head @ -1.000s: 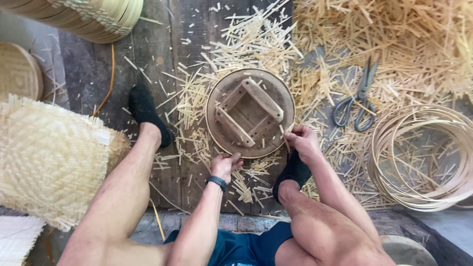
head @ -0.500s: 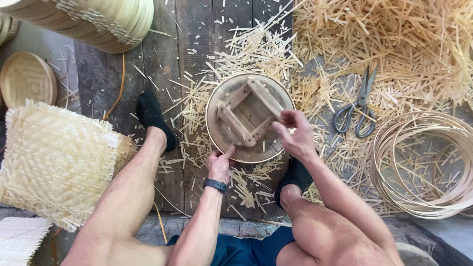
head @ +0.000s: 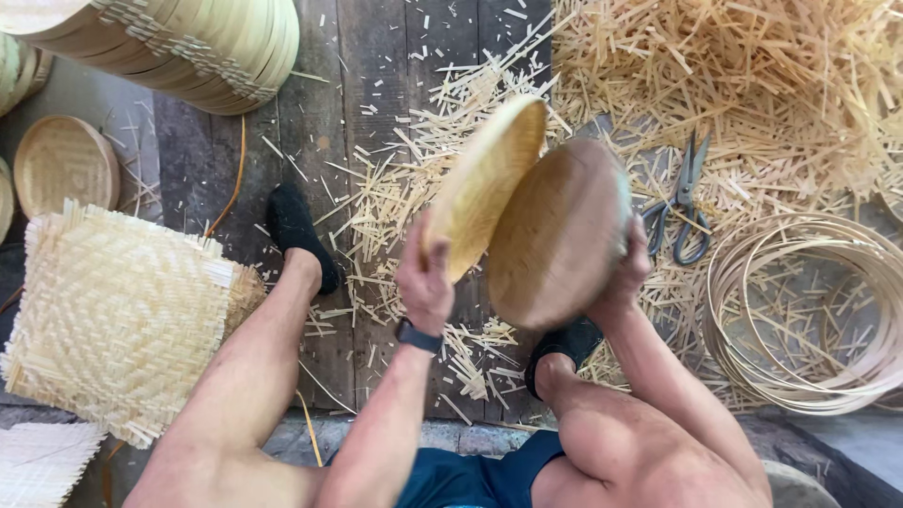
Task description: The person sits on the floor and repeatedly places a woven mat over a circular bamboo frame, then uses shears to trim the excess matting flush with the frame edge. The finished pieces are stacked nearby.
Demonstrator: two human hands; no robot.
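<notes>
While lifted off the floor over the straw scraps (head: 414, 198), two shallow round woven trays sit tilted, rims touching. Left hand (head: 425, 282) grips pale yellow tray (head: 484, 183); right hand (head: 625, 268) grips darker tan tray (head: 555, 235), underside showing. Scissors (head: 685, 202) just right.

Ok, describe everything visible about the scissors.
The scissors lie flat on the plank floor at the right, partly on the bamboo scraps. Dark metal by the look: two large loop handles toward the person, blades pointing away and slightly apart. Neither hand touches them; the right hand, holding a round woven piece, is the nearer. The coiled strips lie just beside them.
</notes>
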